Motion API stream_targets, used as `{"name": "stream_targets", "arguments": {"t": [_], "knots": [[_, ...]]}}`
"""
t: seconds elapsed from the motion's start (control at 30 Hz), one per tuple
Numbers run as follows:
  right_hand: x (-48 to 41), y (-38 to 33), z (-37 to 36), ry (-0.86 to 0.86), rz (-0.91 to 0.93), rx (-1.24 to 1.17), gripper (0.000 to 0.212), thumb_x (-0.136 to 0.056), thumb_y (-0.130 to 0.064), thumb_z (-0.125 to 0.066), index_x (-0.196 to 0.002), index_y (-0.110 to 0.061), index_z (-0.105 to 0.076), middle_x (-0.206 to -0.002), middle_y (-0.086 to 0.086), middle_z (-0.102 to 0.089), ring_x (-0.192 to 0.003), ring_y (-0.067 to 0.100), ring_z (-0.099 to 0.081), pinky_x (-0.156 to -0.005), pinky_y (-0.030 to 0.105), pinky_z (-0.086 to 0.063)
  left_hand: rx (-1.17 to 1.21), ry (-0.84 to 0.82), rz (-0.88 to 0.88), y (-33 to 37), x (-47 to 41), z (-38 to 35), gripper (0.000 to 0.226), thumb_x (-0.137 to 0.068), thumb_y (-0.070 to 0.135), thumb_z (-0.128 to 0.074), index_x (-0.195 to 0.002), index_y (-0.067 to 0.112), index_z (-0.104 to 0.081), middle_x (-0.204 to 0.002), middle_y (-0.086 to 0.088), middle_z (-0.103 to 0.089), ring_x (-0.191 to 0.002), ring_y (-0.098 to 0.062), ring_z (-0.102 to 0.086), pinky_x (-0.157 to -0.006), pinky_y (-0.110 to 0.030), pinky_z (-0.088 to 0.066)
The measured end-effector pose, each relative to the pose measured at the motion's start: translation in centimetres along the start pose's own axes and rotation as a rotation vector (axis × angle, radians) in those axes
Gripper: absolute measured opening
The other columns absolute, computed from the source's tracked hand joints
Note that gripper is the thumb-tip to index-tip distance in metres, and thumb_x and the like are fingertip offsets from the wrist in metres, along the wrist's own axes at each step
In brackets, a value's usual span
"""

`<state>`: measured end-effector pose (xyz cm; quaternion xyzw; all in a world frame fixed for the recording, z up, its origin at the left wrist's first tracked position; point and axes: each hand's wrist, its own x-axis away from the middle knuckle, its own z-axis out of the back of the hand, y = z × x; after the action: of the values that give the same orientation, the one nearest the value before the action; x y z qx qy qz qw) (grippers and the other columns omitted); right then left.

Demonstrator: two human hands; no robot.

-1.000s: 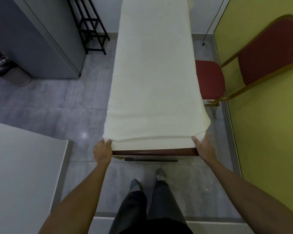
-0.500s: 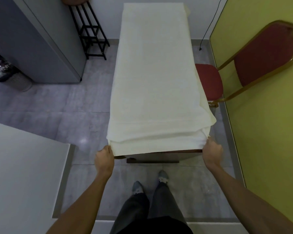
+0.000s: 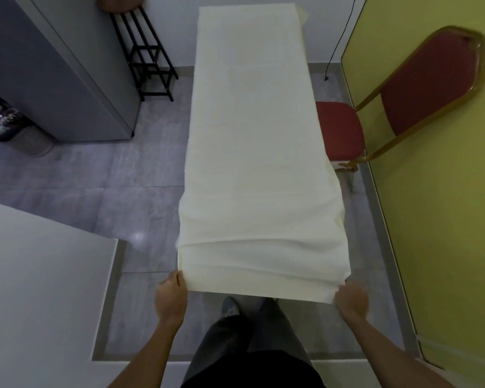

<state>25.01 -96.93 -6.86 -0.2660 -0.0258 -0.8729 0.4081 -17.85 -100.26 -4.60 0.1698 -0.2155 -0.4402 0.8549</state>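
Starting left, past a grey cabinet [image 3: 53, 65] and a black rack [image 3: 146, 60]. Pinching the near left corner of the cream cloth [image 3: 252, 135] with the left grip [image 3: 170, 296], fingers curled round the hem. Holding that cloth stretched lengthwise over a long counter hidden beneath it. Clutching the near right corner in the right grip [image 3: 350, 299], slightly blurred. Finishing at a red chair [image 3: 429, 82] by the yellow wall [image 3: 445, 219].

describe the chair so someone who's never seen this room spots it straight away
Start at the yellow-green wall on the right. The chair stands in front of it, its seat beside the long cream cloth spread down the middle. It is the only red thing here: padded red seat and back in a gold metal frame, unlike the black rack on the cloth's other side.
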Motion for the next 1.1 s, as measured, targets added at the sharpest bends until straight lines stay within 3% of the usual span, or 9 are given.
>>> {"name": "stream_targets", "arguments": {"t": [0.13, 0.2, 0.3, 0.4, 0.5, 0.7, 0.83, 0.93, 1.1], "knots": [[-0.1, -3.6, 3.7, 0.113, -0.199, -0.246, 0.035, -0.094, -0.006, -0.056, -0.123, 0.013, -0.055, -0.119, 0.034, -0.058, -0.108, 0.048, -0.059, -0.080, 0.046, -0.049, -0.008, -0.024, -0.017, 0.3, -1.7, 1.3, 0.023, -0.099, 0.023, -0.052, -0.093, 0.005, -0.065, -0.079, -0.014, -0.067, -0.073, -0.034, -0.067, -0.059, -0.034, -0.050], [-1.5, -5.9, 6.1, 0.251, -0.114, -0.347, 0.036, -0.097, -0.010, -0.051, -0.124, 0.014, -0.054, -0.119, 0.036, -0.058, -0.109, 0.048, -0.058, -0.086, 0.052, -0.049, -0.001, -0.021, 0.031, 1.4, -3.8, 1.8, 0.047, -0.097, 0.036, -0.057, -0.126, -0.001, -0.058, -0.113, -0.023, -0.067, -0.101, -0.040, -0.065, -0.082, -0.046, -0.054], [-4.2, -9.5, 9.0, 0.186, 0.157, -0.447, 0.051, -0.101, -0.028, -0.051, -0.141, 0.003, -0.045, -0.138, 0.026, -0.053, -0.126, 0.043, -0.050, -0.103, 0.049, -0.042, 0.102, -0.117, 0.100, 3.4, -7.6, 2.0, 0.067, -0.093, 0.045, -0.059, -0.139, -0.002, -0.046, -0.135, -0.023, -0.056, -0.122, -0.039, -0.055, -0.099, -0.047, -0.046], [-6.7, -12.4, 9.3, 0.028, 0.305, -0.389, 0.048, -0.099, -0.034, -0.056, -0.136, -0.004, -0.048, -0.129, 0.018, -0.058, -0.119, 0.038, -0.055, -0.100, 0.048, -0.045, 0.168, -0.267, 0.105, 3.6, -10.5, 1.3, 0.072, -0.086, 0.061, -0.059, -0.124, 0.001, -0.058, -0.118, -0.017, -0.067, -0.104, -0.033, -0.063, -0.085, -0.040, -0.052], [-8.1, -12.9, 7.8, 0.051, 0.239, -0.315, 0.033, -0.100, -0.018, -0.052, -0.125, 0.003, -0.055, -0.124, 0.026, -0.060, -0.117, 0.045, -0.055, -0.098, 0.047, -0.043, 0.318, -0.268, 0.129, 4.0, -9.5, 0.5, 0.058, -0.084, 0.061, -0.062, -0.111, 0.010, -0.065, -0.102, -0.006, -0.068, -0.094, -0.027, -0.065, -0.069, -0.028, -0.050], [-7.9, -11.6, 7.0, 0.140, 0.170, -0.287, 0.023, -0.097, -0.007, -0.055, -0.111, 0.007, -0.066, -0.112, 0.030, -0.066, -0.105, 0.045, -0.060, -0.091, 0.044, -0.046, 0.504, -0.217, 0.058, 4.7, -7.0, -0.6, 0.058, -0.083, 0.030, -0.076, -0.133, 0.013, -0.049, -0.118, 0.003, -0.059, -0.105, -0.014, -0.056, -0.081, -0.020, -0.047], [-8.0, -11.6, 8.0, 0.132, 0.121, -0.406, 0.025, -0.093, -0.005, -0.063, -0.113, 0.008, -0.069, -0.110, 0.028, -0.070, -0.105, 0.043, -0.063, -0.093, 0.041, -0.048, 0.469, -0.285, -0.013, 3.4, -7.6, -0.4, 0.053, -0.090, 0.016, -0.070, -0.137, 0.012, -0.048, -0.122, 0.001, -0.059, -0.108, -0.014, -0.057, -0.091, -0.029, -0.047], [-9.1, -11.2, 8.3, 0.085, 0.106, -0.443, 0.030, -0.088, -0.006, -0.070, -0.116, 0.005, -0.069, -0.114, 0.025, -0.070, -0.110, 0.041, -0.064, -0.101, 0.039, -0.046, 0.361, -0.189, -0.032, 2.4, -8.0, -0.4, 0.020, -0.098, 0.009, -0.054, -0.114, 0.015, -0.062, -0.105, -0.004, -0.067, -0.097, -0.020, -0.062, -0.082, -0.032, -0.048], [-10.1, -10.9, 9.6, 0.029, 0.070, -0.479, 0.032, -0.083, -0.006, -0.074, -0.114, 0.000, -0.072, -0.114, 0.020, -0.072, -0.108, 0.036, -0.067, -0.102, 0.040, -0.050, 0.148, -0.194, -0.028, 2.0, -7.6, -0.1, 0.019, -0.098, 0.007, -0.049, -0.089, 0.001, -0.066, -0.085, -0.012, -0.068, -0.079, -0.028, -0.065, -0.067, -0.028, -0.044]]}}
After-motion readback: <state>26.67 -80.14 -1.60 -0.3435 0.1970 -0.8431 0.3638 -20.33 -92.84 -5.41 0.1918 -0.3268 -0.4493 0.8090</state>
